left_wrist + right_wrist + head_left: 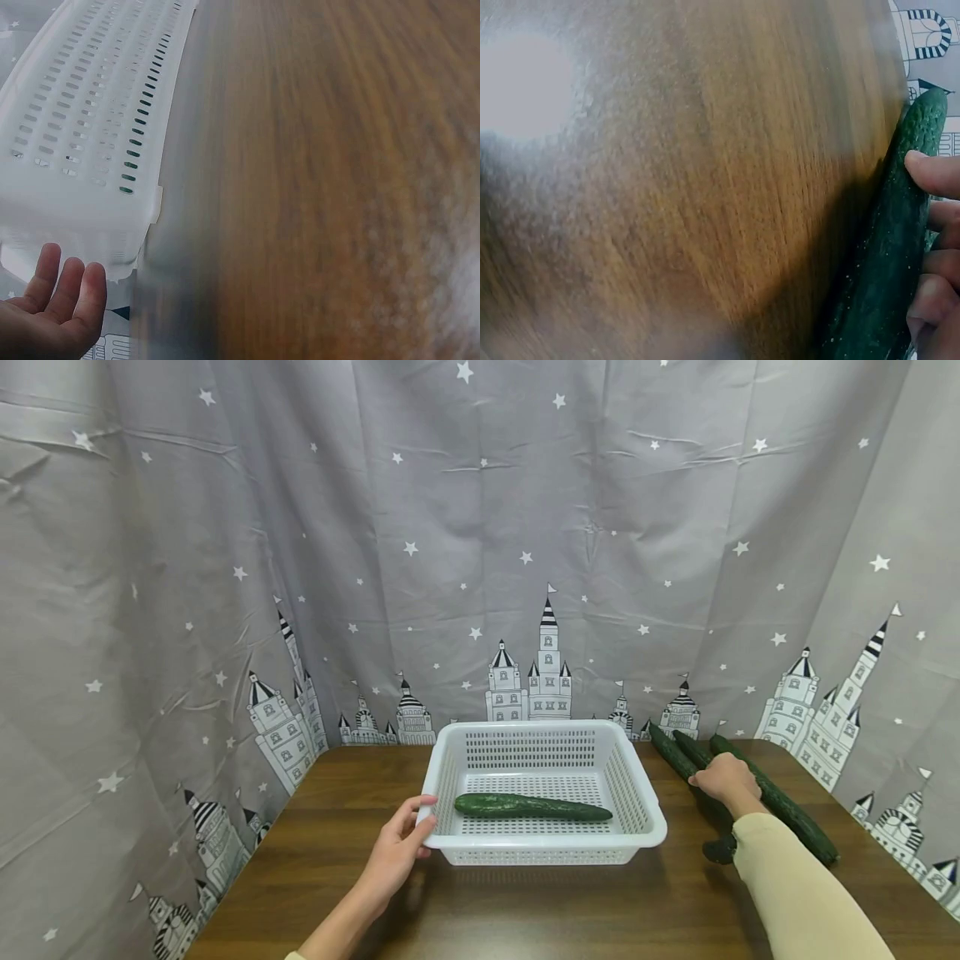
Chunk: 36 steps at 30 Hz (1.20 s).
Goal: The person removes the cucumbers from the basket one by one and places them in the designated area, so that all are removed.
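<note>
A white perforated plastic basket (546,841) stands on the table, with one long green cucumber (532,807) lying across its floor. My left hand (405,839) holds the basket's left rim near the front corner, thumb on the near side; several of its fingers (91,300) show under the rim in the left wrist view. To the right of the basket, my right hand (727,779) grips a cucumber (877,262), thumb along one side and fingers curled on the other. Another cucumber (795,814) lies just right of that hand, and one more (670,752) at its left, partly hidden.
The brown wooden table (360,777) extends around the basket. Behind it hangs a grey curtain (480,527) printed with stars and castles, which reaches down to the table's back edge and along both sides.
</note>
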{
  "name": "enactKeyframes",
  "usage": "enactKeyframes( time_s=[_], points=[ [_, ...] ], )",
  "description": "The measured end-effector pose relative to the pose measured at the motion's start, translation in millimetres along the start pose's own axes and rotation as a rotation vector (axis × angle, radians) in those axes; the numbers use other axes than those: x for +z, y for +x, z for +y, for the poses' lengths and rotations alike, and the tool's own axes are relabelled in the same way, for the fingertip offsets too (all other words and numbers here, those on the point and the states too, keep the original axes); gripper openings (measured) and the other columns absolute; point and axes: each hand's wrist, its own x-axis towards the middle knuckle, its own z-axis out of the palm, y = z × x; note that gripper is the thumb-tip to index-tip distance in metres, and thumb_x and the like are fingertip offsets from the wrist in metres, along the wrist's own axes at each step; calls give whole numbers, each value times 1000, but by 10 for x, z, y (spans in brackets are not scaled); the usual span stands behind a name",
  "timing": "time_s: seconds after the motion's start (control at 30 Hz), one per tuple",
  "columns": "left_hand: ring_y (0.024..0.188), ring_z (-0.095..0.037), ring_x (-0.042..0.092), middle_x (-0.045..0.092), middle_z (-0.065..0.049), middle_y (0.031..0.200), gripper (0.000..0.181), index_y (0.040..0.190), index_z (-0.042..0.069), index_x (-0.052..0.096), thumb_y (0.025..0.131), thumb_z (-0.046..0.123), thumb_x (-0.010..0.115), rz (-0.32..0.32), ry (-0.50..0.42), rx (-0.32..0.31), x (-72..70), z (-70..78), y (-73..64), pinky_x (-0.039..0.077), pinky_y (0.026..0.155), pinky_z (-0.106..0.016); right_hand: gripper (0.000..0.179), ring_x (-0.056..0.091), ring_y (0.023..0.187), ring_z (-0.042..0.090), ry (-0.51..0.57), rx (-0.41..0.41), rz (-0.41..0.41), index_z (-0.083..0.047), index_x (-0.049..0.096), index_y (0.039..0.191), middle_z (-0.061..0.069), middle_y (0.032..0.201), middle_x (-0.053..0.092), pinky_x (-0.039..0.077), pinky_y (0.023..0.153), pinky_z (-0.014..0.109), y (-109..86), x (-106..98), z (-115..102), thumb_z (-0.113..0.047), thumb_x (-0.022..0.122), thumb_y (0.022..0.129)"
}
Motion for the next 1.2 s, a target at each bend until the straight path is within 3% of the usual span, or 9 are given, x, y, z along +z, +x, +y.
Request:
enactKeyframes(
  time_s=[0.27,0.57,0.9,1.2],
  points=[
    [88,-18,61,63,-18,111,31,133,16,57,102,20,59,19,6,2,-11,-11,2,51,73,-32,37,62,95,51,33,44,14,4,70,88,39,114,60,51,65,53,1,18,-26,-32,74,83],
    [86,-17,60,62,-20,110,32,133,16,57,101,18,60,10,-1,-4,2,-16,-5,51,71,-30,52,60,99,53,31,90,39,15,64,108,43,118,55,52,67,54,18,37,-9,-31,72,84],
    [87,-18,60,62,-21,111,32,133,15,57,102,17,59,9,1,3,8,-28,1,52,73,-33,40,61,98,53,54,61,47,5,75,101,40,122,57,53,64,53,-10,53,22,-32,73,85],
    [86,-18,60,63,-22,112,31,132,15,58,102,16,59,16,-4,6,12,-30,1,52,72,-33,48,57,108,57,76,6,114,1,67,125,37,132,55,52,70,58,-61,86,20,-29,69,88]
  ],
)
